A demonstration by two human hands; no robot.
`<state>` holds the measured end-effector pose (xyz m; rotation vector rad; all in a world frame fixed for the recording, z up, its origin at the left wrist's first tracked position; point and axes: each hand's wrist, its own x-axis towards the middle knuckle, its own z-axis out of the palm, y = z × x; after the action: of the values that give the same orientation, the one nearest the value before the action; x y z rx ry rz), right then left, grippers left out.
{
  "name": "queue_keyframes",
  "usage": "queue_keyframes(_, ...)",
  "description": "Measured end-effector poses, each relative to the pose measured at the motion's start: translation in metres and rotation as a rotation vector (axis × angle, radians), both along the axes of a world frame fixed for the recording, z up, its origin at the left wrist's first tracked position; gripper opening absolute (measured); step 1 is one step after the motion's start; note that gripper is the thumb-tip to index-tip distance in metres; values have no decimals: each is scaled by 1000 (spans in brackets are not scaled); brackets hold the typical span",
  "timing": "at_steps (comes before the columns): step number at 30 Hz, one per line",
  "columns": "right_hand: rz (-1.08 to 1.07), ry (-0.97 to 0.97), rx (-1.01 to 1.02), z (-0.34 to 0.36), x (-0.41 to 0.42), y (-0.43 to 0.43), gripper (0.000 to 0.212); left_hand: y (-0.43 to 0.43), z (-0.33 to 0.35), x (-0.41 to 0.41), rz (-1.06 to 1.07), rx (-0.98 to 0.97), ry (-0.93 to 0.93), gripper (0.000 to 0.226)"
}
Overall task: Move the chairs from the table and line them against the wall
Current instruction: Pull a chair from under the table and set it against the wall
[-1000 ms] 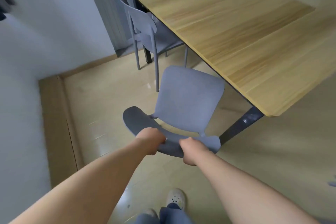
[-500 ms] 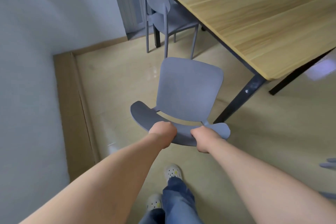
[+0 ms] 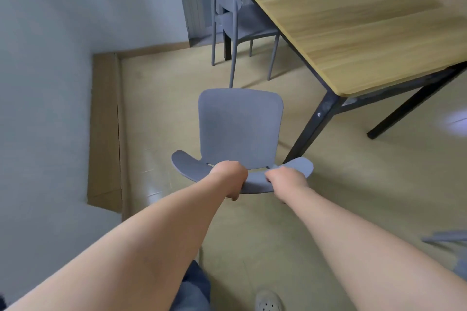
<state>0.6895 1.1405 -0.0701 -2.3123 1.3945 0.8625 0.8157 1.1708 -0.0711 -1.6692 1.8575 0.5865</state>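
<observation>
The grey chair point(image 3: 240, 139) stands clear of the table on open floor point(image 3: 164, 113). Its seat point(image 3: 240, 113) runs away from the person toward 12 o'clock, and its curved backrest point(image 3: 255, 185) is the nearest part, lying across from 9 to 3. Both hands hold that backrest. The left hand point(image 3: 230, 177) is curled over the top edge just left of centre and the right hand point(image 3: 286, 179) just right of it, fingers wrapped round the rail. They sit close together, neither nearer than the other. The legs are hidden under the seat, so whether the feet touch the floor cannot be told.

The wall point(image 3: 38, 83) lies at 9 o'clock with a wooden skirting point(image 3: 104, 121) at its foot, and a strip of bare floor separates it from the chair. The chair's long axis runs along the wall, not toward it, so lining it up probably calls for a shift toward 9 and likely a quarter turn.

Room is tighter on the other side. The black table leg point(image 3: 313, 129) stands just beside the seat's right edge, under the tabletop point(image 3: 353, 20) corner at 2 o'clock, and the backrest's right tip could clip it in a swing. A second chair point(image 3: 235, 15) waits at 12 o'clock, at the tabletop's long side.
</observation>
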Motion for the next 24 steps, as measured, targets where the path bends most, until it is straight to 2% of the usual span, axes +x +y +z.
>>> queue_keyframes(1, -9, 11, 1, 4, -15, -1, 32, 3, 0, -18, 40, -21, 22, 24)
queue_keyframes(4, -64, -40, -4, 15, -53, 0, 17, 15, -3, -64, 147, -59, 79, 34)
queue_keyframes(7, -141, -126, -10, 14, -88, 4, 39, 25, -7, -95, 241, -110, 155, 14)
queue_keyframes(9, -221, -229, 3, 10, -107, 3, 41, 27, -3, -108, 273, -132, 233, 7)
queue_keyframes(12, -353, -378, 26, 1, -122, 2, 35, 29, 2, -118, 325, -128, 292, 11)
queue_keyframes(16, -448, -507, -30, 0, -115, 9, 35, 29, 10, -110, 365, -148, 319, 14)
queue_keyframes(20, -731, -618, -45, 8, -89, 13, 40, 22, 22, -87, 489, -123, 445, 32)
queue_keyframes(23, -884, -694, -34, 7, -69, 12, 42, 13, 24, -74, 635, -71, 525, 32)
queue_keyframes(24, -964, -738, -38, 7, -61, 10, 44, 9, 24, -68, 672, -61, 533, 42)
